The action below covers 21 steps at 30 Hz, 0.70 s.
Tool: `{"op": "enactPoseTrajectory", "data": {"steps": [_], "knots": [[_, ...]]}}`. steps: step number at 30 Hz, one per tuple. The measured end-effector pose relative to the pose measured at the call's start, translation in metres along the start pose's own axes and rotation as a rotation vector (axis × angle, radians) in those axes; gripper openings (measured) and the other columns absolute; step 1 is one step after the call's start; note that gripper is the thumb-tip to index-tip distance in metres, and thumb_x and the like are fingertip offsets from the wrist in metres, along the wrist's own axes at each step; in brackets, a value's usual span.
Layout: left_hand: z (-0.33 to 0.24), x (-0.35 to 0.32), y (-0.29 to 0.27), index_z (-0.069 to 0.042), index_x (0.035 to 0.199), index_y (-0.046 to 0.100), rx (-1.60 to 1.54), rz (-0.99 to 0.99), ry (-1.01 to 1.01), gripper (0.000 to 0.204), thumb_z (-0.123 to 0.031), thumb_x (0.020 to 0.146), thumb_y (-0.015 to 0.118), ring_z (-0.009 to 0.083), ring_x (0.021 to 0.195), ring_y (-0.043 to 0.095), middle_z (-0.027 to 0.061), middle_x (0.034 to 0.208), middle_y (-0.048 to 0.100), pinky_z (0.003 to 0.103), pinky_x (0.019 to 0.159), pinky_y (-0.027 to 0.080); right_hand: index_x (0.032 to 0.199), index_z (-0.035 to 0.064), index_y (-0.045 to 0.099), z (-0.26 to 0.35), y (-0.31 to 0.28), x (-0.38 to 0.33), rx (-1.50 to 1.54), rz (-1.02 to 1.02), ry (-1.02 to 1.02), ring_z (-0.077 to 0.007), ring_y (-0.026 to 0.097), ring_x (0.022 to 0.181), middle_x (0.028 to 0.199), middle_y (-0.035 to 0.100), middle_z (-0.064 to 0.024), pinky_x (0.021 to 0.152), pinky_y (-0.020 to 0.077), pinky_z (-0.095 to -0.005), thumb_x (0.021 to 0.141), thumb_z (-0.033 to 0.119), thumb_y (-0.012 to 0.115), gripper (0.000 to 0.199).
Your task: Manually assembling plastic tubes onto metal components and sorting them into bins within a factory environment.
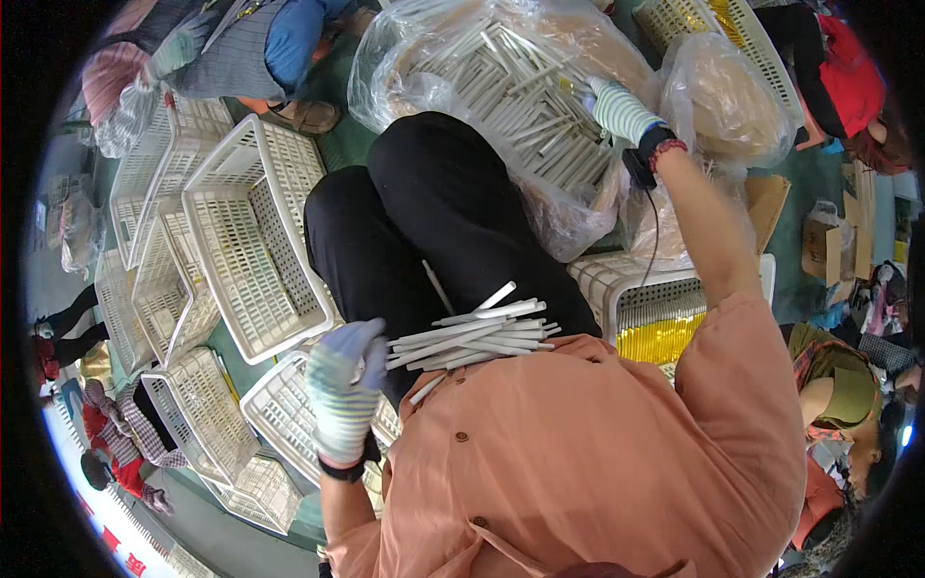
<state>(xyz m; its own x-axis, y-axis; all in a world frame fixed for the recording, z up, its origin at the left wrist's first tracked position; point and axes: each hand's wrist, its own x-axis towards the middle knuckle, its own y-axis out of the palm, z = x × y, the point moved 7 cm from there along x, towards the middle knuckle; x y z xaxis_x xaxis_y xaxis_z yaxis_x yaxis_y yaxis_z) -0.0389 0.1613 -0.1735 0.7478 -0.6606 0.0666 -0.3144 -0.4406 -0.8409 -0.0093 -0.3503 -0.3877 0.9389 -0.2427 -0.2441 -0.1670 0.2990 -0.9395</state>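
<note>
A loose bundle of thin white tubes (472, 337) lies across my lap, against my shirt. Just left of it is my left hand (345, 385), in a striped knit glove; motion smears its fingers, and no tube shows clearly in them. My right hand (624, 111), gloved the same way, reaches to the right side of a large clear plastic bag (385, 87) in front of my knees. Many more white tubes (525, 91) lie heaped in that bag. My right fingertips are at the heap, and their grip is hard to make out.
Empty-looking white plastic crates (252, 241) crowd the floor on my left. By my right hip, another crate (602, 289) holds yellow sticks (660, 342). A second plastic bag (727, 101) and a cardboard box (827, 246) stand at the right. Other people sit nearby on both sides.
</note>
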Motion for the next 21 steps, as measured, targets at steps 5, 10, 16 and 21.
{"op": "enactPoseTrajectory", "data": {"steps": [5,10,16,21], "knots": [[-0.019,0.041,0.083,-0.003,0.107,0.071,0.284,0.470,-0.293,0.041,-0.041,0.092,0.069,0.0373,0.084,0.071,0.0204,0.087,0.073,0.046,0.074,0.055,0.120,0.0011,0.062,-0.009,0.033,0.026,-0.032,0.122,0.156,-0.0449,0.066,0.106,0.111,0.070,-0.0264,0.093,0.0518,-0.0513,0.093,0.034,0.069,0.043],[-0.003,0.062,0.108,-0.002,0.094,0.067,0.322,0.561,-0.242,0.046,-0.047,0.088,0.071,0.0375,0.076,0.071,0.0198,0.080,0.072,0.049,0.071,0.054,0.119,0.0022,0.064,0.025,0.015,0.021,-0.136,0.170,0.126,-0.0405,0.068,0.107,0.114,0.071,-0.0235,0.094,0.0527,-0.0486,0.088,0.037,0.075,0.048],[0.010,0.052,0.106,0.006,0.087,0.063,-0.510,0.526,-0.644,0.019,-0.013,0.092,0.065,0.0232,0.061,0.073,0.0187,0.072,0.071,0.034,0.050,0.057,0.115,0.0023,0.067,0.013,0.017,0.032,-0.142,0.151,0.084,-0.0406,0.070,0.104,0.111,0.072,-0.0240,0.092,0.0546,-0.0482,0.084,0.034,0.078,0.046],[0.016,0.044,0.116,0.006,0.091,0.063,-0.485,0.495,-0.697,0.024,-0.018,0.090,0.067,0.0308,0.070,0.074,0.0228,0.079,0.072,0.040,0.059,0.060,0.110,0.0022,0.071,0.036,0.011,0.034,-0.210,0.202,0.076,-0.0401,0.070,0.103,0.108,0.072,-0.0241,0.090,0.0553,-0.0493,0.084,0.024,0.072,0.034]]}}
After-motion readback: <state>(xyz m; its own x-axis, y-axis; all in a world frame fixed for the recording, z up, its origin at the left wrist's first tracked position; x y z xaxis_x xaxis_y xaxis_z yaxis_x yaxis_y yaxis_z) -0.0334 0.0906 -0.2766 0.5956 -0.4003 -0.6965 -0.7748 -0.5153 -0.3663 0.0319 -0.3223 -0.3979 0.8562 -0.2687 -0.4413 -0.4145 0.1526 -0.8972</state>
